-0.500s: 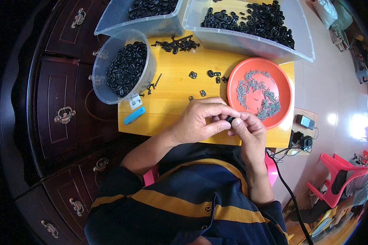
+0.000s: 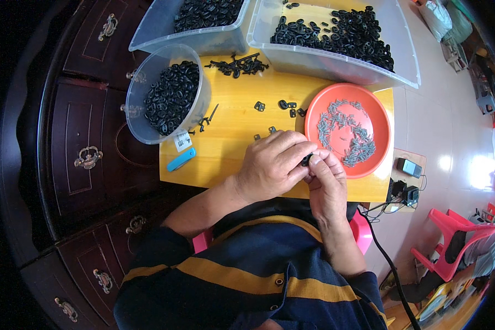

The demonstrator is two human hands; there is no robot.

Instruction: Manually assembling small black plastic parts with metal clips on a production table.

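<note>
A small black plastic piece (image 2: 306,160), partly covered by fingertips, sits between my two hands over the table's near edge. My right hand (image 2: 329,184) pinches it between thumb and fingers. My left hand (image 2: 272,165) has its fingers curled round the same piece from the other side. Just past the left knuckles lie a few loose black parts, among them a two-holed one (image 2: 259,106). Close by on the right is a red round basin (image 2: 388,129) with many small grey pins (image 2: 360,148) in it.
Clear plastic bins (image 2: 335,52) of black oval parts stand at the back, and a round tub (image 2: 135,115) of them at left. On the yellow table (image 2: 231,110) lie a heap of black pieces (image 2: 237,66) and a blue cutter (image 2: 181,159). Another person sits far right.
Both hands have shifted slightly left. My left hand has turned so its back shows more, with its fingers curled over. The black piece stays between them.
</note>
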